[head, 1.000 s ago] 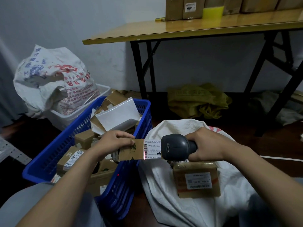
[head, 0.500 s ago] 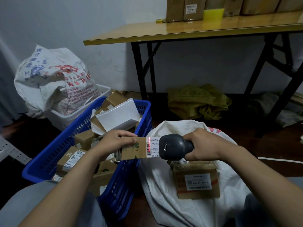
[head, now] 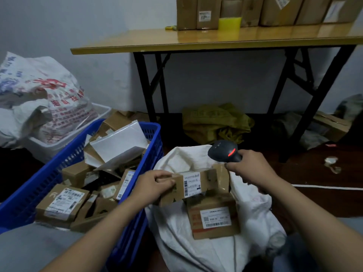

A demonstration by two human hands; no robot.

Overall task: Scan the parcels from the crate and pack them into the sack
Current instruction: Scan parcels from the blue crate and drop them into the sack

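Observation:
My left hand (head: 155,182) grips the left end of a small brown cardboard parcel (head: 193,186) with a white label, held over the mouth of the white sack (head: 206,250). My right hand (head: 249,169) holds a black barcode scanner (head: 224,151), its head raised and pointing up and to the left, a red light lit on it. A larger labelled parcel (head: 214,220) lies in the sack below the held one. The blue crate (head: 43,183) on the left holds several cardboard parcels and a white mailer (head: 119,142).
A wooden folding table (head: 216,39) with black legs stands ahead, with cardboard boxes (head: 275,10) on top. A stuffed printed white sack (head: 39,99) sits in a white bin at left. A crumpled yellow-green sack (head: 216,122) lies under the table.
The scanner has lifted away from the parcel's label and tilted up. My left hand has carried the small parcel right, from above the crate's edge to over the white sack.

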